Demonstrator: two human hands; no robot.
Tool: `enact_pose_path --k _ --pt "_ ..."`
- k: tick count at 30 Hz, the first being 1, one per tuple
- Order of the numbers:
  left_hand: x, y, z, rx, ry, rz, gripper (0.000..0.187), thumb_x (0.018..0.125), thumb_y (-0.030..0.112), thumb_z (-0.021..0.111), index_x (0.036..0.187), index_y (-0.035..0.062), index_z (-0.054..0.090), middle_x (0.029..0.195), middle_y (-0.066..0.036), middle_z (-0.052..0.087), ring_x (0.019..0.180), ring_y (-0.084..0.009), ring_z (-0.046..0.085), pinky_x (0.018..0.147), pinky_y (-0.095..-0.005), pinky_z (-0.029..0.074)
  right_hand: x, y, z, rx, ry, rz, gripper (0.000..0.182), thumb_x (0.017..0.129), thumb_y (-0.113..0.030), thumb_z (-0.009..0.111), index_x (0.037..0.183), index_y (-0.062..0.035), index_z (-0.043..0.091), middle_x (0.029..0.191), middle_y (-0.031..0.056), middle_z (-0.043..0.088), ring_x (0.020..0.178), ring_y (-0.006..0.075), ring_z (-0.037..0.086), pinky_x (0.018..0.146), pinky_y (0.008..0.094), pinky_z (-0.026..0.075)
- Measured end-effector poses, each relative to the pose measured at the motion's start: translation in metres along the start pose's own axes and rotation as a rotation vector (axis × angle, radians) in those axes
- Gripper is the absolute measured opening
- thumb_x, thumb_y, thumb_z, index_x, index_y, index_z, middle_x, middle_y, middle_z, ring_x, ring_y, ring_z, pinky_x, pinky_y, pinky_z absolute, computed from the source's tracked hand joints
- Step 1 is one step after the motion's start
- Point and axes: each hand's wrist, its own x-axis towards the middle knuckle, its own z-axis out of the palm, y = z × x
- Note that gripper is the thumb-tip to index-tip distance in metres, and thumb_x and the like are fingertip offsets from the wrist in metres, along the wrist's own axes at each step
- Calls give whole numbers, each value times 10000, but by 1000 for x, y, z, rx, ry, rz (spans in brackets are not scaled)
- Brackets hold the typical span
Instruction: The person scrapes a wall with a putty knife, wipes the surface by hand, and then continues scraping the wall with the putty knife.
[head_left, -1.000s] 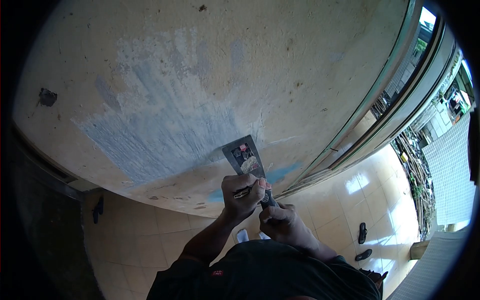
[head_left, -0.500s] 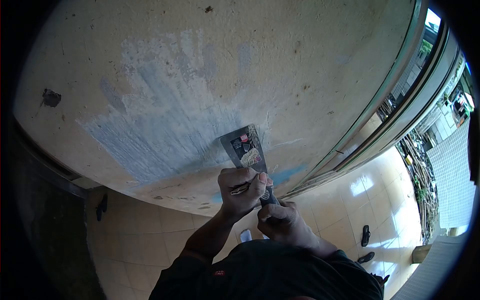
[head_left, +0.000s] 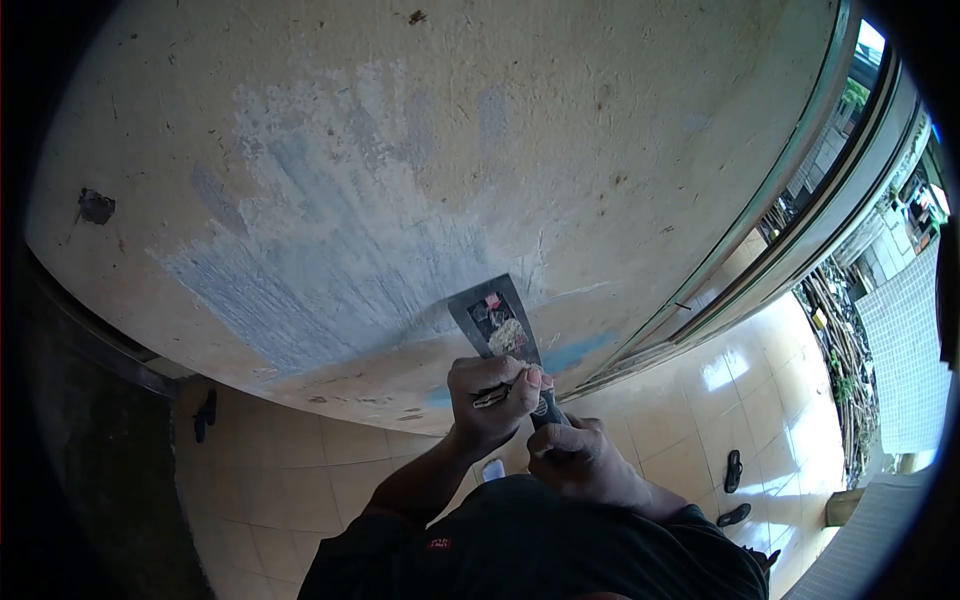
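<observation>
A putty knife [head_left: 490,310] with a broad dark blade, a worn label and a pale crumbly lump on it lies over the wall, its edge turned up toward the scraped patch [head_left: 340,250]. My left hand [head_left: 488,400] is closed round its neck, thumb near the base of the blade. Between the left fingers shows the end of a small flat pale piece, mostly hidden. My right hand [head_left: 575,455] grips the black handle lower down. The patch is whitish-blue and streaked, with rough spots at its top.
The beige wall [head_left: 650,130] has a dark hole [head_left: 97,206] at left and a blue smear [head_left: 580,350] low down. A window frame [head_left: 770,200] borders it at right. Sandals [head_left: 734,471] lie on the tiled floor [head_left: 660,440]; stacked sticks [head_left: 845,370] stand beyond.
Both hands and the putty knife have shifted slightly down and right, drawing the blade's edge lower on the wall. Loose pale crumbs along the blade's right edge no longer show.
</observation>
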Motion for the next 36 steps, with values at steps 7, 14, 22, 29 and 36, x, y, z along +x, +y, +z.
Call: enact_pose_path --k 7,14,22,29,36 --pt "9 -1 -1 -63 77 -33 236 826 18 598 604 -44 547 577 -120 625 560 -140 647 518 -244 520 13 -6 2 -46 46 -79 214 703 48 619 862 -80 558 715 119 524 573 253 541 507 340 407" --pt "-7 -10 2 23 66 -53 248 822 99 613 616 -22 546 577 -122 621 530 -171 638 518 -274 521 0 6 -2 42 -35 19 211 708 49 618 862 -84 560 708 113 527 584 253 551 513 341 413" --pt "-4 -11 6 74 16 -8 232 823 67 600 613 -18 548 581 -118 626 521 -168 634 529 -268 525 -3 9 -11 6 -60 45 205 705 31 650 853 -83 565 703 105 531 595 248 561 529 339 421" --pt "10 -3 4 26 17 18 261 826 10 573 574 -17 510 544 -107 598 512 -162 630 512 -286 526 8 -3 -5 -26 18 -6 200 702 29 650 842 -85 565 679 89 528 584 247 560 533 337 421" --pt "4 -11 9 3 21 -37 191 793 -2 605 614 -40 548 586 -106 627 553 -131 644 522 -236 505 -1 0 -10 2 -25 108 204 693 42 643 833 -81 560 685 90 528 588 238 563 523 334 422"
